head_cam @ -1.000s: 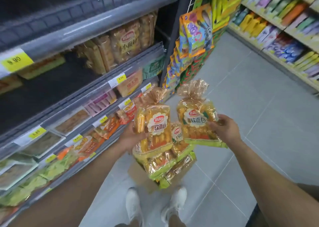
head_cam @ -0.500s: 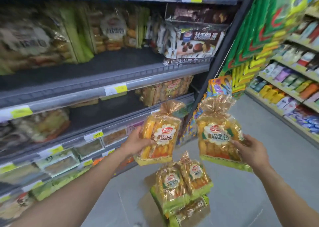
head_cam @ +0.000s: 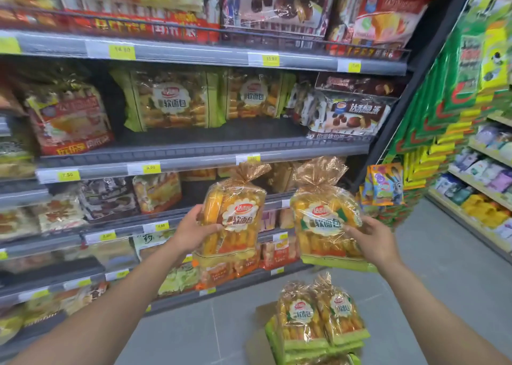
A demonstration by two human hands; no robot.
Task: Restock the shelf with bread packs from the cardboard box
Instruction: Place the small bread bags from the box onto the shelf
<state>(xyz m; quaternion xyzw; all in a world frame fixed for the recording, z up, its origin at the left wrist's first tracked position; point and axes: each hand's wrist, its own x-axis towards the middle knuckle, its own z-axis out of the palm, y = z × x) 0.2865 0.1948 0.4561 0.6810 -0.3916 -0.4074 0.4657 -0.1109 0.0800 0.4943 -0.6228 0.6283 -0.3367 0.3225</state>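
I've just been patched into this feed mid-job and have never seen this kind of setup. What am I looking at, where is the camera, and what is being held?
There is no machine here. A person is working with bare hands, and the single picture comes from a wide-angle camera worn on their head, looking forward and down. The two forearms reaching in are theirs. The left hand grips the left bread pack by its side, and the right hand grips the right bread pack. Both packs are held up in front of the store shelf, where similar shelved packs sit among other snacks. On the floor below stands the cardboard box, with more boxed packs stacked in it.
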